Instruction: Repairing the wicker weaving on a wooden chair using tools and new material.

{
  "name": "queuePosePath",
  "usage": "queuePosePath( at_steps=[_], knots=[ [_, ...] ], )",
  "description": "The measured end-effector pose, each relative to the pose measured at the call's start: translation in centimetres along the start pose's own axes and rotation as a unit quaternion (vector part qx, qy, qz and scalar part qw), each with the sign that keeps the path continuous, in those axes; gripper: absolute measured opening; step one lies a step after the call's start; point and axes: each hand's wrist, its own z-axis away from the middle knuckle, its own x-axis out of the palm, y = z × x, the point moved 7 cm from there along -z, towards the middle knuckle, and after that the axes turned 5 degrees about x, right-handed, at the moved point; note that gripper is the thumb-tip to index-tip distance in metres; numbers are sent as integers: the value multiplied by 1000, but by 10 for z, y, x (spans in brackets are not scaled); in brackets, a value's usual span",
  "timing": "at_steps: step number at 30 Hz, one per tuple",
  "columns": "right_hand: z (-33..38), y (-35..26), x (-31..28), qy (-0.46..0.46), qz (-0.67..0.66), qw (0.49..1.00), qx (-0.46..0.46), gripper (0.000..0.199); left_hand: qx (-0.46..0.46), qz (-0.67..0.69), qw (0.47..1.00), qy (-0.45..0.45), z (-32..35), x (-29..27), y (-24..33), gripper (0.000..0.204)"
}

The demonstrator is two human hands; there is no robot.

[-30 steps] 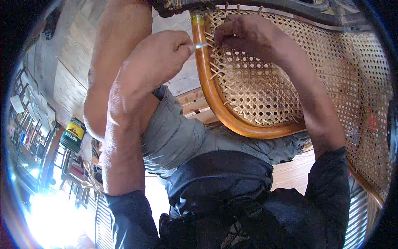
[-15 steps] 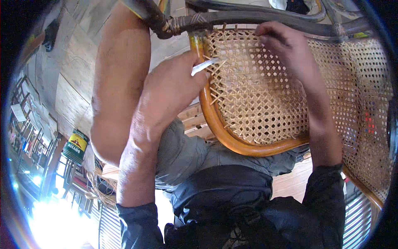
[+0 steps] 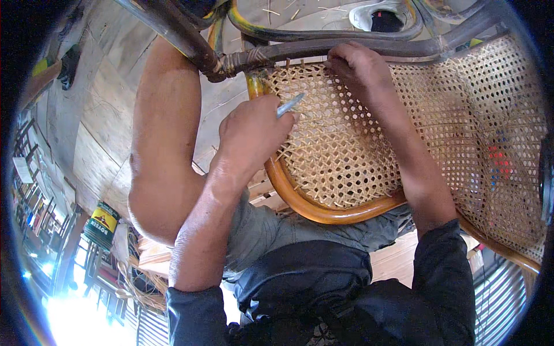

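your left hand (image 3: 251, 138) is closed in a fist around a thin pale tool (image 3: 289, 104), whose tip pokes out toward the woven cane panel (image 3: 340, 150). held that way, the point sits right at the weave near the panel's left edge, where the strands meet the curved wooden rim (image 3: 323, 212). your right hand (image 3: 358, 66) rests at the top edge of the panel, fingers curled down onto the cane just under the dark frame bar (image 3: 346, 49); it looks like a pinch on a strand, but i can't tell whether anything is actually gripped. the chair piece lies tilted across your lap, rim toward your body, which brings the weave close under both hands. a green and yellow can (image 3: 101, 224) stands well apart, low on your left.
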Motion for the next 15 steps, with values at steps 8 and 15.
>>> queuePosePath(
  at_steps=[8, 15],
  knots=[
    [-2, 8, -9, -20, -95, 995, 27, 18, 4, 85, 996, -40, -11, 9, -15, 30],
    [5, -4, -15, 22, -141, 988, 58, 16, 18, 149, 988, -43, 2, 1, -22, 27]
  ],
)
